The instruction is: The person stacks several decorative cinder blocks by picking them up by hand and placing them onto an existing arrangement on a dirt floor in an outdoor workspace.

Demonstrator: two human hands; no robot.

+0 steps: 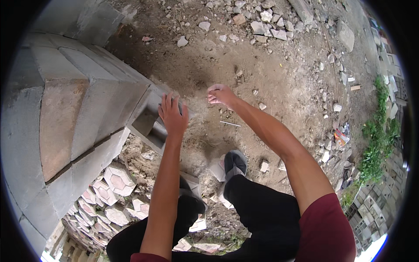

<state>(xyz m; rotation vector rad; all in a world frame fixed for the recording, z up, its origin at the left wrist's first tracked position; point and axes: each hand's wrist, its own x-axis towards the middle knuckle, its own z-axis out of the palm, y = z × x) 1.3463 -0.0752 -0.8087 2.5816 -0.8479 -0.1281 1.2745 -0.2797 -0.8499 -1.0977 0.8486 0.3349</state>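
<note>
My left hand [173,115] is open, its fingers spread over the far edge of a grey hollow concrete block [140,125]. I cannot tell whether the palm presses on the block or hovers just above it. The block's open cavities face up, partly covered by the hand, beside the end of a block stack. To the right, my right hand [220,95] is raised over bare dirt with its fingers curled together. Whatever lies inside those fingers, if anything, is hidden.
Stacked grey concrete blocks [102,105] rise on the left. Hexagonal pavers [118,179] are piled below them. Between my shoes [235,163] and the right hand lies a thin white stick [230,124]. Broken stones [266,28] scatter the far ground; green weeds [375,153] grow at right.
</note>
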